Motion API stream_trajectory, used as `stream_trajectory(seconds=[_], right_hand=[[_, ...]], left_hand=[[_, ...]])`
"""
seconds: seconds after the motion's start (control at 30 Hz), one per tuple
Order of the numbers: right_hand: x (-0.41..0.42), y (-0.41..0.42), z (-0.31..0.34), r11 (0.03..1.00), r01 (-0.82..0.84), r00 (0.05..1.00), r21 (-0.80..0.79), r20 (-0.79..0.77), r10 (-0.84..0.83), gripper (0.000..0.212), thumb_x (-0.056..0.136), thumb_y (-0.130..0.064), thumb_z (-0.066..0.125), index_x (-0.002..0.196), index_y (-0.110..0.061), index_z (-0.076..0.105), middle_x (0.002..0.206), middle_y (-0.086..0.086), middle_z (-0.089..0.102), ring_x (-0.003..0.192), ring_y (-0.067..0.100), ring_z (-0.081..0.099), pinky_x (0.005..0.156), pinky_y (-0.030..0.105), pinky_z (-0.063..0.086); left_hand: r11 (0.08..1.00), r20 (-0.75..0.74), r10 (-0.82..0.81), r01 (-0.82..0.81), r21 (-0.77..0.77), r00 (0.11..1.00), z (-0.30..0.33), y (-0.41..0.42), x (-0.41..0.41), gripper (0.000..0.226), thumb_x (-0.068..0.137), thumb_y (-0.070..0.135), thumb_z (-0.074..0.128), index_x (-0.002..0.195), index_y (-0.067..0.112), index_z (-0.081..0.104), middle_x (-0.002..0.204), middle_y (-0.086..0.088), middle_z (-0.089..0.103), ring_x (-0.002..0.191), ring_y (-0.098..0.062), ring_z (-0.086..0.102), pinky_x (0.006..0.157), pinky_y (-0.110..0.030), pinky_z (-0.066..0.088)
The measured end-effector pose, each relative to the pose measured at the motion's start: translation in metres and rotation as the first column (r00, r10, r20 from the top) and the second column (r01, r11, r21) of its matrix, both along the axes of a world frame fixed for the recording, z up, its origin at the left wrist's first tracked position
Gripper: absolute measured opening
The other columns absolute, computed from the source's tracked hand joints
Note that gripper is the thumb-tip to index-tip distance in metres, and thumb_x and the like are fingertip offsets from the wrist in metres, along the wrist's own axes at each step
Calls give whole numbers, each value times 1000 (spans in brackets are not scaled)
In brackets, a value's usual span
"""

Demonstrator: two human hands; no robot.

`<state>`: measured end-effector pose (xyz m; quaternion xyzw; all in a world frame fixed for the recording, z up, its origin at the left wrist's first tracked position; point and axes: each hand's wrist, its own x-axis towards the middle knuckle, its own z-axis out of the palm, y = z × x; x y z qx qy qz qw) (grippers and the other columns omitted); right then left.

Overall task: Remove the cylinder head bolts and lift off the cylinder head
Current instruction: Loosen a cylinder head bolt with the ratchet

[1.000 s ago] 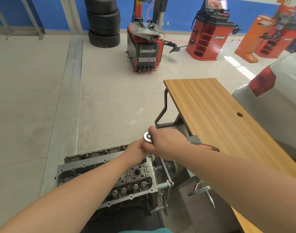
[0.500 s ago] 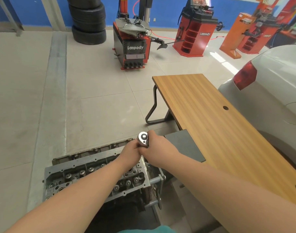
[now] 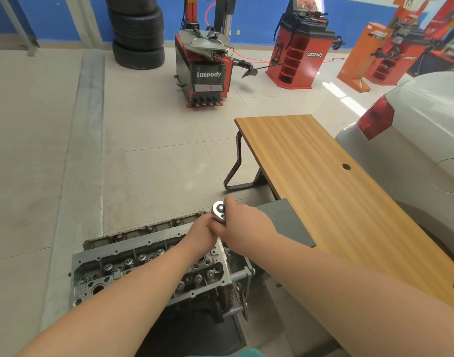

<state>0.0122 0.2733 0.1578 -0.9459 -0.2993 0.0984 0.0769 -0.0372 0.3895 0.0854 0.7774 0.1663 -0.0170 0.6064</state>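
Now both hands, left (image 3: 200, 234) and right (image 3: 242, 225), are gripping one ratchet (image 3: 219, 212) above the head (image 3: 148, 269), their grip clamped on it. Behind, a red machine (image 3: 202, 73) is showing "Lanpody".

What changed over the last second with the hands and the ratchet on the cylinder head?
The orange handle seen behind the right hand a second ago is now hidden, so the ratchet seems to have swung. Unchanged: both hands, left hand included, grip it over the cylinder head.
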Motion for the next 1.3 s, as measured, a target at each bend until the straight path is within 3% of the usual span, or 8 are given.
stream_trajectory(seconds=[0.27,0.57,0.67,0.8,0.9,1.0,1.13,1.3], right_hand=[[12,-1,5,994,-32,999,-102,-5,32,45,101,-62,49,104,-18,39,86,5,63,75,31,64,65,41,54],[22,0,12,985,-106,993,-133,-68,98,23,99,-24,58,104,-20,36,83,2,60,74,28,64,66,44,58],[25,-1,11,982,-122,991,-146,-78,112,31,92,-14,63,103,-22,35,81,1,59,69,22,60,67,46,60],[29,-1,10,978,-146,988,-150,-74,136,33,92,-13,63,102,-24,34,81,0,58,70,21,60,66,45,60],[31,-1,11,979,-157,985,-128,-92,146,32,92,-13,63,103,-24,35,82,1,58,70,21,60,64,43,59],[34,-1,12,978,-174,980,-117,-118,161,28,95,-16,62,106,-23,37,83,2,59,71,21,60,67,44,60],[37,0,14,972,-202,974,-118,-129,186,27,96,-16,61,106,-22,37,84,2,59,71,20,59,62,42,57],[39,0,17,967,-221,966,-125,-168,198,27,95,-12,61,109,-19,40,86,4,61,73,22,61,66,44,61]], left_hand=[[998,-48,41,-43,-40,998,3,-6,5,46,93,-13,27,78,21,55,56,20,51,45,7,41,46,-7,32],[993,-2,-31,31,-118,1000,4,1,-1,30,98,3,53,101,30,67,76,28,69,60,8,57,57,-7,44],[985,32,-54,58,-161,998,1,4,-6,25,90,17,72,108,34,69,104,11,74,95,-9,66,84,-25,53],[917,97,-84,115,-382,992,2,9,-10,19,83,45,62,97,39,73,91,16,65,82,-1,56,83,-36,37],[916,108,-45,85,-392,993,-1,7,-11,58,89,75,50,108,24,70,90,9,59,81,-7,50,84,-40,35],[958,49,16,-1,-287,999,0,1,-12,104,66,105,46,113,14,65,85,21,65,76,9,58,82,-26,42],[953,70,106,-81,-290,992,3,-10,-12,98,60,107,47,117,30,67,101,24,72,98,7,65,87,-11,46],[927,123,192,-139,-348,974,-1,-24,-11,99,64,103,47,137,37,63,125,15,72,124,-7,64,109,-34,44]])
